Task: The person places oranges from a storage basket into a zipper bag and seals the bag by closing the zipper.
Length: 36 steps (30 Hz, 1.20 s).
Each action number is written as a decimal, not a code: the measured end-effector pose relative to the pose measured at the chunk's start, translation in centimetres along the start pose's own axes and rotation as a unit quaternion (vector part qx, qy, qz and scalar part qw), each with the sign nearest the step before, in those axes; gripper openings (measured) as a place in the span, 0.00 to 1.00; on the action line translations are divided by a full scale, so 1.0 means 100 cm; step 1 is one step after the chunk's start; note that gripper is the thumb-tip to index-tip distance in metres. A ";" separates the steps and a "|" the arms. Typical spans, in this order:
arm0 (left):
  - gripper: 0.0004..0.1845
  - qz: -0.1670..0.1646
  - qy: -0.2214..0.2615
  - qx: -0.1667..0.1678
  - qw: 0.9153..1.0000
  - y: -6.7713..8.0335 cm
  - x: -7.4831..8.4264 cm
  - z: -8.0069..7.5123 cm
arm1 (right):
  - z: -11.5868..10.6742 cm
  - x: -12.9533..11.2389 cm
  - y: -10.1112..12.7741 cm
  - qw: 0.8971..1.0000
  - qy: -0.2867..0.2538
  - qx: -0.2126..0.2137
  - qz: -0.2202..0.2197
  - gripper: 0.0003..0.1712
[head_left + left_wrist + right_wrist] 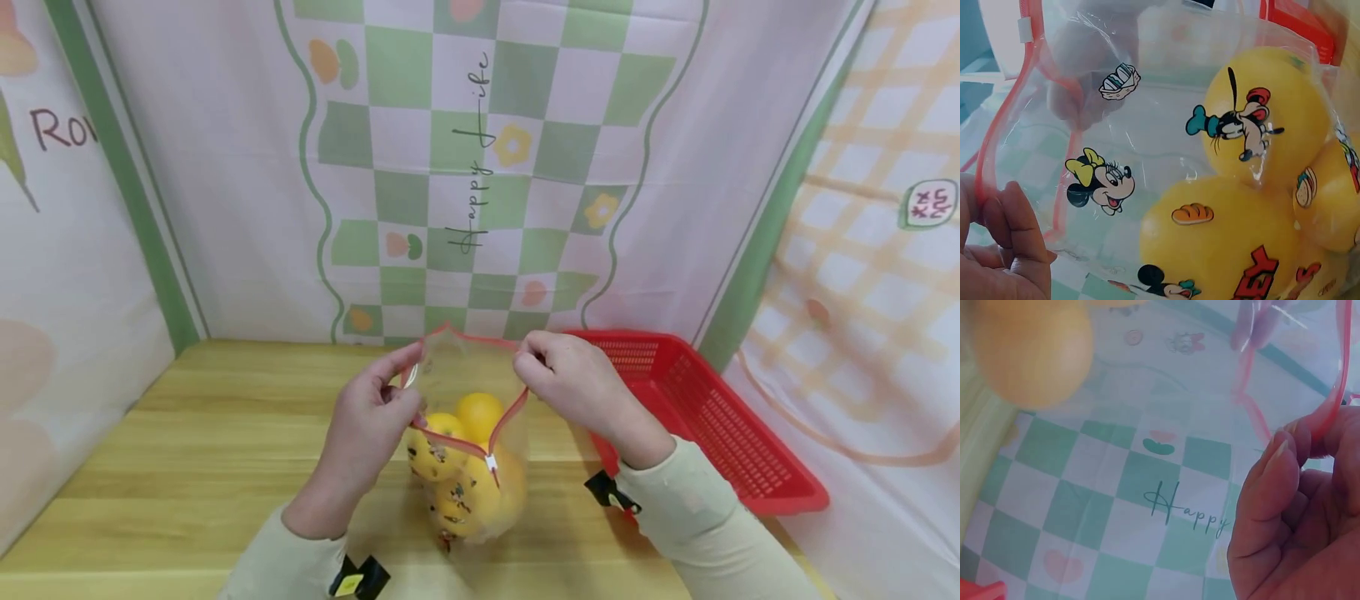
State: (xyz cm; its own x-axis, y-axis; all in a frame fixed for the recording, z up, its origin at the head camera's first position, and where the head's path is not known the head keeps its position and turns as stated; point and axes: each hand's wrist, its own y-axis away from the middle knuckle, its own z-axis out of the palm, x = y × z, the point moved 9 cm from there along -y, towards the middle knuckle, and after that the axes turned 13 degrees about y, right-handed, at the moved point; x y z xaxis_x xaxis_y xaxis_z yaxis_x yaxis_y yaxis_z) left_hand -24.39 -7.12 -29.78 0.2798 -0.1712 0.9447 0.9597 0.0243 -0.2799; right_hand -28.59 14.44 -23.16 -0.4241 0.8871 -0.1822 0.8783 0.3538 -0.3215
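Observation:
A clear zip bag point(468, 360) with red zipper edges and cartoon prints stands on the table, its mouth spread wide. Several oranges point(480, 415) lie in its lower part, and a white slider point(491, 462) sits at the near end of the zipper. My left hand point(367, 425) pinches the red edge on the left side. On the opposite side, my right hand point(576, 385) grips the edge between thumb and curled fingers. The left wrist view shows the oranges point(1216, 231) through the printed plastic. One orange point(1035, 356) appears blurred in the right wrist view.
A red plastic basket point(787, 497) with slotted walls stands to the right, partly behind my right forearm. The wooden table point(247, 433) runs back to a green-and-white checked cloth backdrop point(401, 67). Printed cloth also hangs on both sides.

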 end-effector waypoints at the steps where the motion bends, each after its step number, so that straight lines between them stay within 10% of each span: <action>1: 0.32 -0.001 0.002 -0.001 1.000 0.000 -0.001 0.001 | 0.000 0.001 0.000 1.000 -0.003 -0.001 0.004 0.16; 36: 0.32 -0.018 0.001 -0.001 1.000 0.002 -0.010 0.005 | 0.003 0.038 0.000 1.000 -0.014 -0.026 0.001 0.22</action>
State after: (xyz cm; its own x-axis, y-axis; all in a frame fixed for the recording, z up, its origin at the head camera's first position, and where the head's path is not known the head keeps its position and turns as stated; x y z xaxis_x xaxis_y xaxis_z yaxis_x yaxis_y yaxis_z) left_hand -24.52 -6.42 -30.69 0.2455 -0.1744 0.9536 0.9690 0.0160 -0.2466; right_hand -30.25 17.73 -24.11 -0.4272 0.8798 -0.2086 0.8893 0.3671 -0.2728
